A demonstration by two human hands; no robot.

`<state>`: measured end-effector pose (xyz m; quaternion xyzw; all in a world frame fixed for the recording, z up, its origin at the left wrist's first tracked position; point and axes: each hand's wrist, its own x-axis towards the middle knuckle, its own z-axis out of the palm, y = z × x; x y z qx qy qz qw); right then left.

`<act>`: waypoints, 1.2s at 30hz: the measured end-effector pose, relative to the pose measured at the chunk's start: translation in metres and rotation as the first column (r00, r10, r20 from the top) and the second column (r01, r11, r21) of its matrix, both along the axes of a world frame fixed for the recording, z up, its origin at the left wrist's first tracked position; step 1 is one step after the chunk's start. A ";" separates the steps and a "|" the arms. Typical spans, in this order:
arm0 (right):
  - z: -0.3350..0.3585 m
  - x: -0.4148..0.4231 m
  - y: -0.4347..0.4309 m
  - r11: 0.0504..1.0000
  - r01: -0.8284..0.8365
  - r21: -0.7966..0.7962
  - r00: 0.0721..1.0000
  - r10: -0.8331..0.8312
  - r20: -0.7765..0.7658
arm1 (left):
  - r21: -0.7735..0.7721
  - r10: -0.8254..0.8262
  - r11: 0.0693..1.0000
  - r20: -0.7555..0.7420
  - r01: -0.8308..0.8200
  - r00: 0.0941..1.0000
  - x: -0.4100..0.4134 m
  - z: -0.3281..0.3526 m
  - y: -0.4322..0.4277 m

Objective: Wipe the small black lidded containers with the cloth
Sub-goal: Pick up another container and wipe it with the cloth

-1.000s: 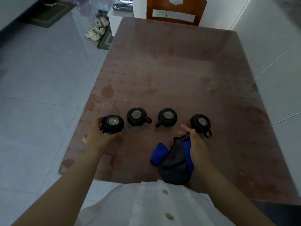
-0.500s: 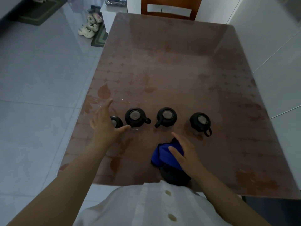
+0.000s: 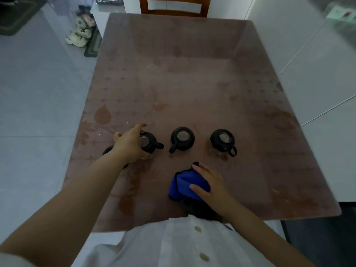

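Note:
Several small black lidded containers with handles stand in a row on the brown table [image 3: 192, 83]. My left hand [image 3: 129, 145] wraps around the second container from the left [image 3: 150, 142]. The leftmost container [image 3: 107, 150] is mostly hidden under my left wrist. Two more containers [image 3: 183, 138] [image 3: 222, 140] stand free to the right. My right hand [image 3: 213, 184] grips the bunched blue and grey cloth [image 3: 186, 184], which lies on the table near the front edge, below the third container.
A wooden chair [image 3: 173, 6] stands at the far end of the table. Pale shoes [image 3: 79, 33] and a small mat [image 3: 94, 45] lie on the tiled floor to the left. The table's left edge runs close to the leftmost container.
My left hand let go of the leftmost container and moved right onto the second one. My right hand shifted over the cloth and bunched it, blue side up.

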<state>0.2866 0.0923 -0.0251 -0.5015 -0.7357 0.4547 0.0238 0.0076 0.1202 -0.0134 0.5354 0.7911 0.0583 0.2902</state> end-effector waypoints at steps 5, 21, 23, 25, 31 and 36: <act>0.012 -0.013 0.008 0.999 0.015 0.032 0.995 -0.011 -0.103 | 0.170 0.024 0.984 0.124 -0.045 0.992 0.002 0.019 -0.014; 0.055 -0.060 0.051 0.765 -0.203 -0.612 0.760 -0.271 -0.591 | 0.487 -0.420 0.857 0.476 0.165 0.772 0.030 0.097 -0.059; 0.057 -0.061 0.050 0.760 -0.258 -0.596 0.755 -0.227 -0.616 | 0.492 -0.440 0.850 0.469 0.188 0.766 0.033 0.099 -0.060; 0.061 -0.057 0.045 0.735 -0.334 -0.590 0.702 -0.224 -0.676 | 0.472 -0.439 0.857 0.463 0.205 0.770 0.033 0.096 -0.060; 0.054 -0.056 0.042 0.865 -0.023 -0.501 0.772 -0.303 -0.559 | 0.302 -0.169 0.951 0.304 0.074 0.937 0.027 0.069 -0.052; 0.052 -0.068 0.038 0.885 0.182 -0.428 0.750 -0.407 -0.522 | 0.182 0.245 0.890 0.583 -0.419 0.775 0.033 0.060 -0.063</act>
